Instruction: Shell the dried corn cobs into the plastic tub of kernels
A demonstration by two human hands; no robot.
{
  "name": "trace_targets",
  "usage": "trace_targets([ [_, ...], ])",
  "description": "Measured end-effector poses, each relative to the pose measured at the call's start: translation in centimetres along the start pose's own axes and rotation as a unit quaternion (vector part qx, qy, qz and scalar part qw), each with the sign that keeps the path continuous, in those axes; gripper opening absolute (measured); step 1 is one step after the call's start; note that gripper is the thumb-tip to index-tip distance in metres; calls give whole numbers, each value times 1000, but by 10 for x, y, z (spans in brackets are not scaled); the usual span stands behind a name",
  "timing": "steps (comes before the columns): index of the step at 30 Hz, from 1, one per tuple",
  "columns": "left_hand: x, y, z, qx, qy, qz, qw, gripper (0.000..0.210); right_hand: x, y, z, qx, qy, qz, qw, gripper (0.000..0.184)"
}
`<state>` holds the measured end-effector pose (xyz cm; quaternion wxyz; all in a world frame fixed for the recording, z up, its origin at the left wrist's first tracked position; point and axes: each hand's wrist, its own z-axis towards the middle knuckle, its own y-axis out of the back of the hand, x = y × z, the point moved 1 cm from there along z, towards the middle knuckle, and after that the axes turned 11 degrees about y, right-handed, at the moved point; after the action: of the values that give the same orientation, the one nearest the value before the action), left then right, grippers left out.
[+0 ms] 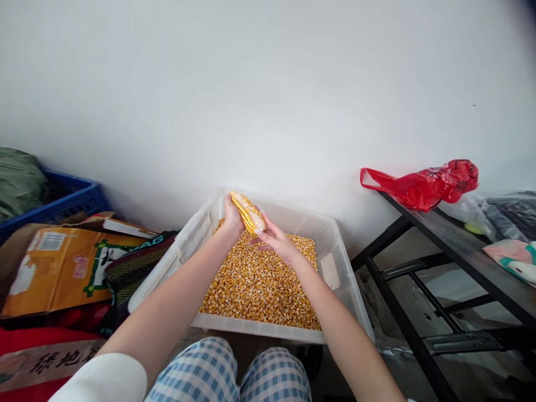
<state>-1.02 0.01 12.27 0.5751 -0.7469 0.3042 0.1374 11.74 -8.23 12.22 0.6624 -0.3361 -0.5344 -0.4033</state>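
An ear of corn, partly stripped of its yellow kernels, is held above a translucent plastic bin. My left hand is wrapped round its left side and far end. At the near right end, my right hand grips the cob, thumb on top and fingers beneath. Loose corn kernels cover the bottom of the bin below both hands. Pale bare cob shows along the upper face of the ear, while rows of kernels remain on the left side.
On the left are an orange cardboard box, a blue crate, a dark mesh bag and a red sack. A black metal-framed table on the right bears a red plastic bag. A white wall rises behind the bin.
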Motion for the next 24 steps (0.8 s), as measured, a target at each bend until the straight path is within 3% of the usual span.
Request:
trace_targets([
  [4,5,-5,-4,8,5,9,1000,47,-3,3,2,-49,53,-154,985,54],
  [10,14,-7,-1,18,1,30,999,51,-11,3,0,-51,130,-379,915,46],
  [20,18,-3,1,5,7,66,998,55,-6,9,0,31,123,-539,833,50],
  [22,17,-3,0,2,12,67,998,54,-7,11,1,26,126,-546,828,50],
  [24,16,-5,-3,0,23,61,998,53,-9,14,3,9,115,-525,843,54],
])
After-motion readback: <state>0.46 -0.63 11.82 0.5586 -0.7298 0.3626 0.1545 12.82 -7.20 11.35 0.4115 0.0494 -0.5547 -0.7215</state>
